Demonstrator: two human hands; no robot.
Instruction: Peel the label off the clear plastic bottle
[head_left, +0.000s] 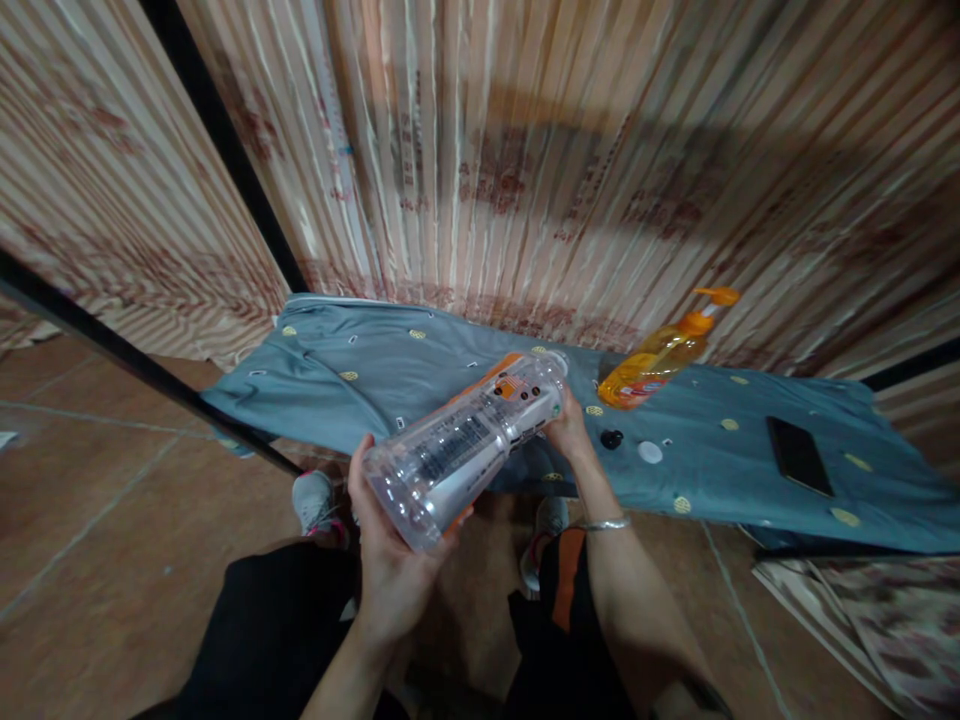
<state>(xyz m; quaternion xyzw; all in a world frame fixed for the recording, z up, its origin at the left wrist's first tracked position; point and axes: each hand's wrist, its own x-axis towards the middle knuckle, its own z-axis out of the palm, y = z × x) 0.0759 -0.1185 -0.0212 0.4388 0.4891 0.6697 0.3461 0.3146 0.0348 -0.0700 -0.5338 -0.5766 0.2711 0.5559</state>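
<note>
A large clear plastic bottle (465, 450) with a printed label lies tilted between my two hands, its base toward the lower left and its neck toward the upper right. My left hand (401, 560) is wrapped around the base end from below. Round the neck end close the fingers of my right hand (568, 425), partly hidden behind the bottle. Just right of that hand, a small black cap (611, 438) and a white round lid (649, 452) lie on the blue-grey cloth. Beyond them stands a pump bottle (652, 362) of yellow-orange liquid with an orange pump top.
The blue-grey patterned cloth (360, 350) covers a long low surface in front of me. A black phone (799, 455) lies on its right part. Behind hangs a striped curtain (480, 150), and black poles (225, 150) rise at the left. Tiled floor (97, 480) shows below.
</note>
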